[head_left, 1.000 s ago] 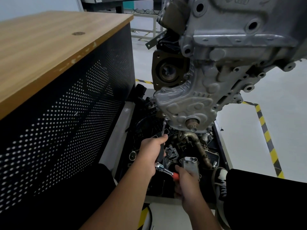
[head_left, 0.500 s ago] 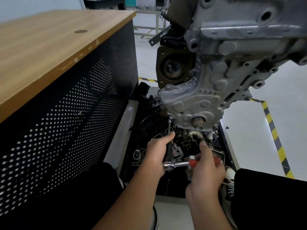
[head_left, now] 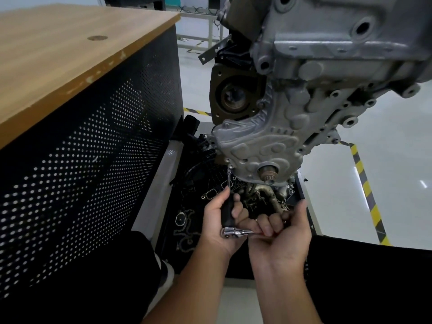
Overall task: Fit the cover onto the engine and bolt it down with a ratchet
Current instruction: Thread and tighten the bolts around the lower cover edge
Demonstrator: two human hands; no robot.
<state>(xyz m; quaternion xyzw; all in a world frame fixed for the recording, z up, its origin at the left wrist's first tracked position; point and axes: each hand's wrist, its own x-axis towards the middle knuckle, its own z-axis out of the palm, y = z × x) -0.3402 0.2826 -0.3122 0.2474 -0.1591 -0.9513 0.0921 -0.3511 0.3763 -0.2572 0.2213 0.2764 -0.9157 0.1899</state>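
Note:
A grey cast cover (head_left: 257, 146) sits against the front of the hanging engine (head_left: 339, 54), with a crank stub (head_left: 267, 175) poking out low down. A chrome ratchet (head_left: 236, 232) carries a black extension whose thin tip (head_left: 229, 175) reaches a bolt at the cover's lower left edge. My left hand (head_left: 219, 223) grips the black extension just above the ratchet head. My right hand (head_left: 282, 232) curls round the ratchet's handle, hiding most of it.
A wood-topped cabinet (head_left: 70, 54) with black perforated sides stands close on the left. Below the engine, a dark tray (head_left: 187, 206) holds several loose engine parts and gaskets. Yellow-black floor tape (head_left: 369, 195) runs on the right. My dark-trousered knees flank the tray.
My right hand has swung the ratchet handle from lower right up and round toward the right. The left hand stays on the extension. The view has moved closer to the engine.

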